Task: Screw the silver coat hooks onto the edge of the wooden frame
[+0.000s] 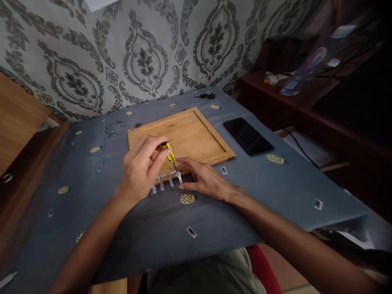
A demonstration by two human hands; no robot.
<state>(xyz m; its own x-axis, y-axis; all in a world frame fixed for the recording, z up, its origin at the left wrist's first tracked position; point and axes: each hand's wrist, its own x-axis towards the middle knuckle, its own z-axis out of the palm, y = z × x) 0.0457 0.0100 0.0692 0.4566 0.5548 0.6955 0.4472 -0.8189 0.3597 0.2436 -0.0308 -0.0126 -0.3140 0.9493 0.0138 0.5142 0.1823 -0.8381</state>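
A yellow and black screwdriver (pixel 169 153) is pinched between the thumb and fingers of my left hand (pixel 141 167). Its shaft points down to the right, with the tip at the rightmost hook of a shiny hook rack (pixel 166 178). Several pale hooks stick out from this rack toward me along the near edge of a wooden panel (pixel 186 134), which lies flat on the table. My right hand (pixel 206 177) closes around that same end hook, index finger beside the screwdriver tip and thumb at the hook's lower end. Part of the rack's left end is behind my left hand.
On the blue patterned tablecloth (pixel 226 212), a black phone (pixel 248 136) lies right of the panel. Dark keys (pixel 208 95) rest at the back, and small wire-like pieces (pixel 110 129) at the left. A plastic bottle (pixel 317 61) stands on the dark red furniture (pixel 260 87).
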